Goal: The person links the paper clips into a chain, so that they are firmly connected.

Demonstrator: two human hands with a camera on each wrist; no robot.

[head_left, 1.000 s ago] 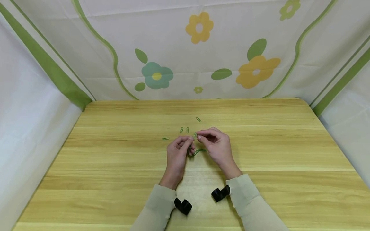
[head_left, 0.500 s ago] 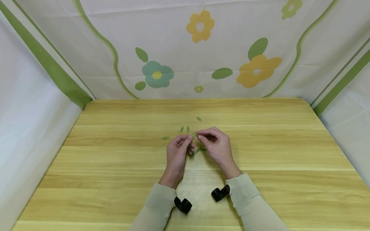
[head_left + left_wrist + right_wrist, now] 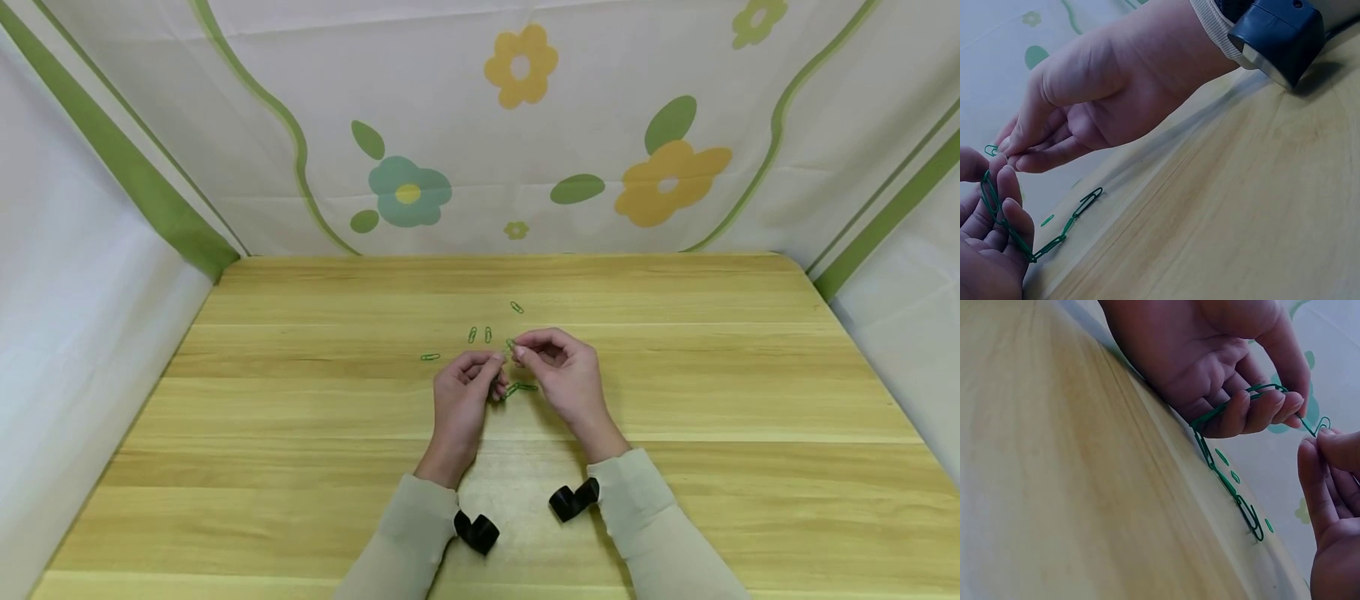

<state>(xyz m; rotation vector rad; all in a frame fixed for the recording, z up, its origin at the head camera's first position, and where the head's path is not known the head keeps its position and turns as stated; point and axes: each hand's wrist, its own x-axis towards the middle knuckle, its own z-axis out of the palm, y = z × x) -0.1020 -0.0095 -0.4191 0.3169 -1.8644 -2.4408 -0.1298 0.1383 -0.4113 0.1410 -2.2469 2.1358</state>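
Near the middle of the table, my left hand (image 3: 461,400) pinches one end of a chain of green paper clips (image 3: 1225,478) between thumb and forefinger. The chain runs across its curled fingers, and its lower links trail onto the wood. Close in front of those fingertips, my right hand (image 3: 567,375) pinches a green paper clip (image 3: 1322,424) between thumb and forefinger. That clip's bent wire meets the chain's upper end at the left fingertips in the right wrist view; whether they are hooked together I cannot tell. Fingers hide part of both.
Several loose green paper clips lie beyond the hands, among them one clip (image 3: 430,357) at the left and one (image 3: 517,307) farthest back. Behind the wooden table (image 3: 300,467) hangs a white flowered curtain (image 3: 465,125). Each sleeve cuff bears a black wrist camera (image 3: 573,500).
My right hand has shifted slightly away from the left fingertips, with the paper clip still pinched. The left hand keeps its grip on the chain and has barely moved.
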